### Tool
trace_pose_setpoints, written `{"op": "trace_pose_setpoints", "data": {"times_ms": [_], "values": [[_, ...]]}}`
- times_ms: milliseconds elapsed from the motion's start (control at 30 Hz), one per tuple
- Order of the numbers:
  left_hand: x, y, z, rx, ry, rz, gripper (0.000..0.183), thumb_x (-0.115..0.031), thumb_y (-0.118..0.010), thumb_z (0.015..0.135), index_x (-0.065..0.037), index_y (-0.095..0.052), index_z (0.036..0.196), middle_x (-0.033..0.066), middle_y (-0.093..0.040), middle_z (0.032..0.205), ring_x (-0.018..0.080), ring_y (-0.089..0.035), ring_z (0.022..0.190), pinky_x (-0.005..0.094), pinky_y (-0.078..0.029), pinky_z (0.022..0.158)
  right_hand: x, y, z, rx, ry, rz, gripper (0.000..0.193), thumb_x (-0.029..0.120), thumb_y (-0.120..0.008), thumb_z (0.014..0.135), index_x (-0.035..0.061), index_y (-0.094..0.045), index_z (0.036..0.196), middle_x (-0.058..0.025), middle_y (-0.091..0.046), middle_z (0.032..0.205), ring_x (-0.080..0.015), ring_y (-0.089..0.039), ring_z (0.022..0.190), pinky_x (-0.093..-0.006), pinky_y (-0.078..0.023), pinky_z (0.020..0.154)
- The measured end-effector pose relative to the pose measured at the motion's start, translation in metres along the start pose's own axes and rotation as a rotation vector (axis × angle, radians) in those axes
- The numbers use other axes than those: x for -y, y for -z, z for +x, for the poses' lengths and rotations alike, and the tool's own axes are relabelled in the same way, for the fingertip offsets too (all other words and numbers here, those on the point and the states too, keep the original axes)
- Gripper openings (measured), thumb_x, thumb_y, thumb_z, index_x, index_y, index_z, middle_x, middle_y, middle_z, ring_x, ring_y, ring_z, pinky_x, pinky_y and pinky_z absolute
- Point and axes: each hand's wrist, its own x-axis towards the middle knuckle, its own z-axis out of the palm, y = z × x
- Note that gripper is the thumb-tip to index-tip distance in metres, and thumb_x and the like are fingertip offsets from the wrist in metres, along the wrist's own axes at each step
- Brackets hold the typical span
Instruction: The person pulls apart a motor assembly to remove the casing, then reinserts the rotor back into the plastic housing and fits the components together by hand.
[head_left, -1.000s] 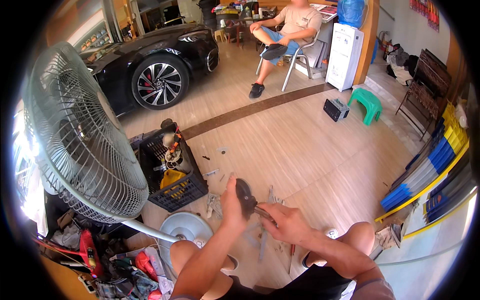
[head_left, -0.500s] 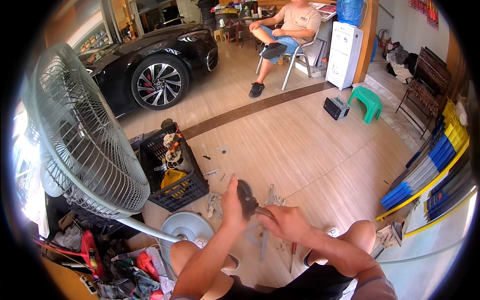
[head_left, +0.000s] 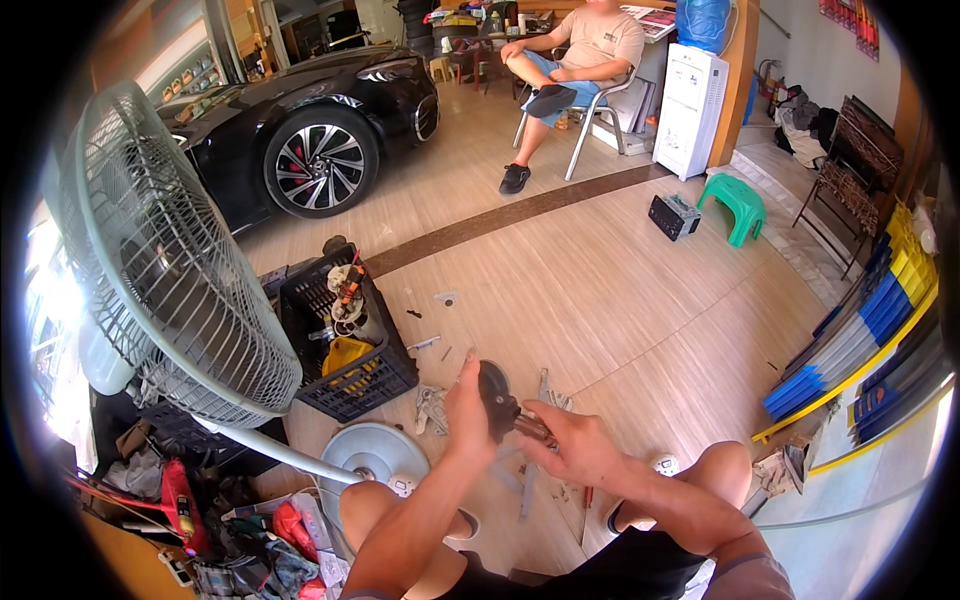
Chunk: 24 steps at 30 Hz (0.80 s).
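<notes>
In front of my knees, my left hand (head_left: 466,415) is wrapped round a black part with a round, cup-like end (head_left: 491,382). My right hand (head_left: 578,442) is closed on a metal hand tool (head_left: 531,425) that looks like pliers. The tool's tip meets the near right side of the black part; its jaws are too small to make out. On the floor below lie flat metal strips (head_left: 527,488) and a thin tool with a red handle (head_left: 588,496). A pale crumpled glove (head_left: 431,410) rests left of my hands.
A black plastic crate (head_left: 352,397) of parts stands left, beside a large fan (head_left: 190,270) with a round base (head_left: 400,452). Beyond are a black car (head_left: 300,110) and a seated person (head_left: 590,50). A green stool (head_left: 735,200) and boxy electronic unit (head_left: 675,217) stand far right.
My right hand has shifted slightly and its grip on the tool has changed, showing more of the handles. The black part has tilted a little in my left hand.
</notes>
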Motion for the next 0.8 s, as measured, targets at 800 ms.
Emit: {"op": "trace_pose_setpoints", "data": {"times_ms": [800], "values": [[0.0,-0.005,0.0,0.024,0.026,-0.041,0.039,-0.048,-0.059,0.094,-0.01,-0.052,0.095,0.0055,-0.054,0.082,0.0203,-0.056,0.067,0.0367,-0.049,0.058,-0.008,-0.009,0.0,-0.161,0.047,0.065,0.028,0.03,-0.067,0.09,0.0057,-0.063,0.103,-0.0148,-0.067,0.076,-0.0348,-0.067,0.064,-0.043,-0.054,0.057]]}}
